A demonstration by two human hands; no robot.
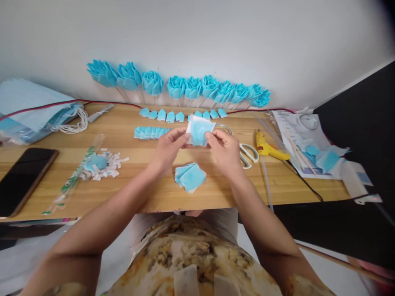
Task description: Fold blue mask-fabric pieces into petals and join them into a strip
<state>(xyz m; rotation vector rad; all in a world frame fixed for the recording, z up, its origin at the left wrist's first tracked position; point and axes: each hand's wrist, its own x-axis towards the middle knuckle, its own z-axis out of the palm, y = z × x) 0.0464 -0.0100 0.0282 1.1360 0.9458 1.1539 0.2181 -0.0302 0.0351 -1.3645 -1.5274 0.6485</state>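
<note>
Between both hands, above the middle of the table, I hold a light blue and white fabric square (200,130). My left hand (172,147) pinches its left edge with thumb and fingers. On the opposite edge, my right hand (224,149) has the same kind of pinch. Below them a small stack of blue fabric squares (191,177) lies fanned on the wood. Behind the hands, folded blue petals (161,115) stand in a row, partly hidden by the held square. A closer row of overlapping petals (149,132) runs up to my left hand.
Blue fabric flowers (153,83) on sticks lean against the wall. Right of my hands lie scissors (247,155) and a yellow glue gun (270,148) with its cord. To the left are a phone (27,176), white scraps (115,164) and a bag of blue sheets (33,111).
</note>
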